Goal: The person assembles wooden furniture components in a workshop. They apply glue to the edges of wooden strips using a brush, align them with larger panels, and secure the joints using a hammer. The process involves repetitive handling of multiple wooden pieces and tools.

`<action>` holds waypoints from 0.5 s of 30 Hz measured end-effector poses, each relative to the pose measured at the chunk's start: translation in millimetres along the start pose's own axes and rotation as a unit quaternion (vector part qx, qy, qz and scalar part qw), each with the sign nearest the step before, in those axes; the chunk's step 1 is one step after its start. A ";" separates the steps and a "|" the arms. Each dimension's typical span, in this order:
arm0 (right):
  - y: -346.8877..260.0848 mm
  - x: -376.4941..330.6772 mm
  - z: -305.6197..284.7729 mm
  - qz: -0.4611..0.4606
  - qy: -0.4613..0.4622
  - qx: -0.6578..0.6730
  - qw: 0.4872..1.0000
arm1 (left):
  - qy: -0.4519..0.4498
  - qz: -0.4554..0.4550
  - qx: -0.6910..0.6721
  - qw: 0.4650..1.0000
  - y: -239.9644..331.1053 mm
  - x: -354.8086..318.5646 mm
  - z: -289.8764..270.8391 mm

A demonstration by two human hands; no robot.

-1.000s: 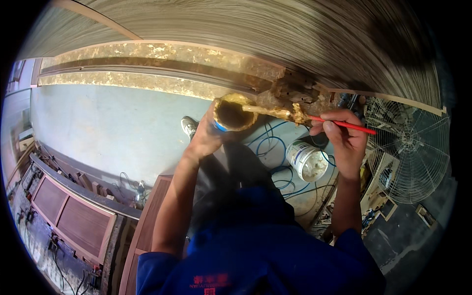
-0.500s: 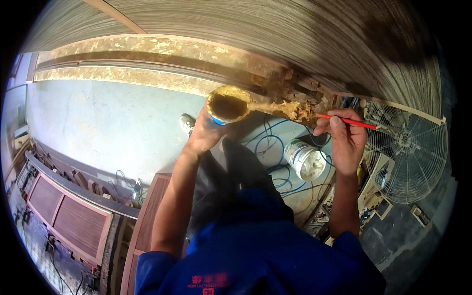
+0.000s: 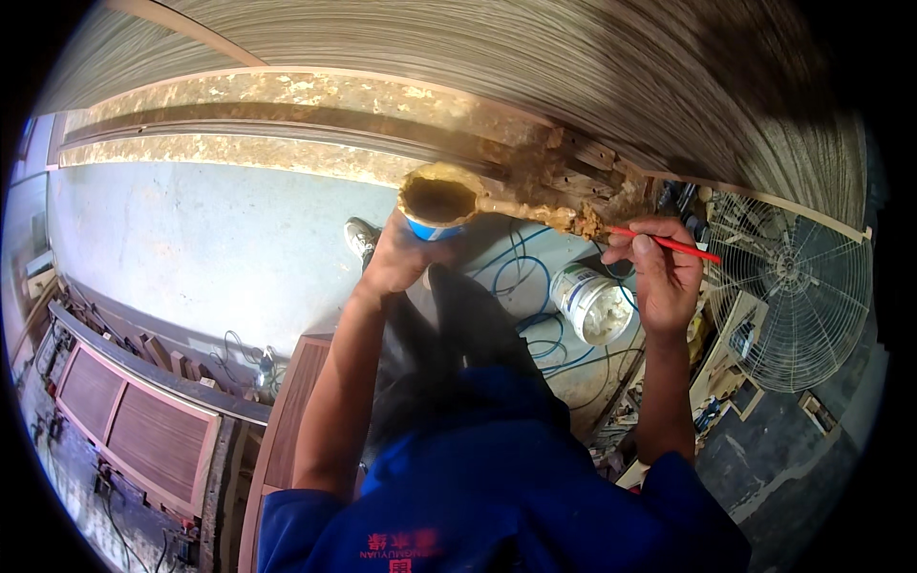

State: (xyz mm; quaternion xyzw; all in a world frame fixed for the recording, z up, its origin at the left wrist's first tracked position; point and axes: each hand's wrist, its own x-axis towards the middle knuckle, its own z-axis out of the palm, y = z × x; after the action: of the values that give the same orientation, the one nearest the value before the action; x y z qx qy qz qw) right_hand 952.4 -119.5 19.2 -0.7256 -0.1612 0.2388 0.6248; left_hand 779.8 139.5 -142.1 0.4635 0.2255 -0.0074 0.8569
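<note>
My left hand (image 3: 399, 260) holds up a small cup (image 3: 437, 202) with a blue band, its rim and inside caked with brown-yellow paste. My right hand (image 3: 659, 274) grips a thin brush with a red handle (image 3: 667, 244). The brush tip touches the paste-smeared end of a wooden frame rail (image 3: 564, 196) just right of the cup. The rail runs leftward as a long strip with blotchy yellow-brown patches.
A large striped wood panel (image 3: 573, 67) fills the top. Below lie a grey concrete floor (image 3: 191, 239), a white bucket (image 3: 592, 304) with pale filler, blue hoses (image 3: 521, 277), a caged fan (image 3: 793, 286) at the right, and panelled wooden doors (image 3: 134, 430) at the lower left.
Both hands rose slightly and shifted along the rail. The brush moved from beside the cup to the smeared rail end, leaving more paste there.
</note>
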 end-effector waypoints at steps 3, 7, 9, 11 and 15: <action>8.0 -1.0 -9.4 0.011 0.004 0.029 1.000 | 0.013 0.039 0.022 0.999 -1.4 1.7 1.2; 33.5 12.8 -19.6 -0.016 0.065 -0.041 0.997 | 0.061 0.026 0.172 0.983 -4.4 -8.8 -2.4; 58.7 26.4 -17.3 0.008 0.067 -0.038 0.997 | 0.090 0.014 0.127 0.988 -7.2 -20.5 -5.6; 88.4 39.8 -9.6 0.038 0.064 -0.002 0.997 | 0.111 -0.020 0.129 0.985 -10.1 -32.8 -10.7; 128.3 55.2 6.8 0.039 0.046 -0.034 0.998 | 0.116 -0.030 0.141 0.983 -17.8 -53.0 -19.6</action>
State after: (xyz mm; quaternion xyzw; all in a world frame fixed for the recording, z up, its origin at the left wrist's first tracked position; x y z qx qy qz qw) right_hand 986.5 -105.9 -115.8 -0.7623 -0.1118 0.2235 0.5970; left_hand 720.8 134.5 -144.5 0.5702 0.3339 -0.0105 0.7505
